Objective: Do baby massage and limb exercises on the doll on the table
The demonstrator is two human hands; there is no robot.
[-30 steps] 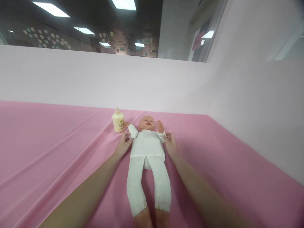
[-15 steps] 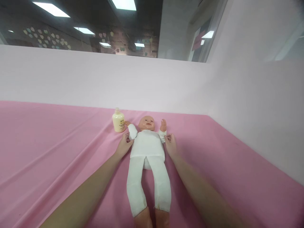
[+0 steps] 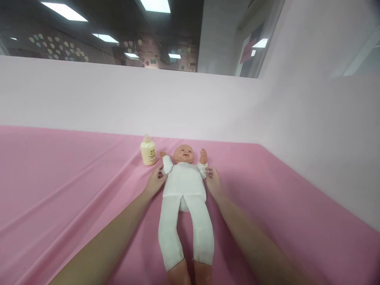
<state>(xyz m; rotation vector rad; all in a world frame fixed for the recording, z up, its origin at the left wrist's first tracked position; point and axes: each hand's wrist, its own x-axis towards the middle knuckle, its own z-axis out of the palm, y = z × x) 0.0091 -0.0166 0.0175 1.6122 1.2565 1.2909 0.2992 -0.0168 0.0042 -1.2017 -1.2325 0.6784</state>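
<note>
sheet (image 3: 59, 190) spreading pink underneath | doll (image 3: 184, 180) lying face-up on it, white cloth covering torso and legs, tan head (image 3: 183, 153) gleaming | doll resting between left hand (image 3: 156, 182), curling round one arm (image 3: 167, 164), and right hand (image 3: 213, 181), pinching the other arm (image 3: 202, 169)

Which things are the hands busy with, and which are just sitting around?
Busy with:
- the doll, lying on its back
- the left hand and right hand, each at one of the doll's arms

Just around:
- the pump bottle, standing near the doll's head, touched by neither hand
- the pink sheet underneath
- the white wall behind
</note>
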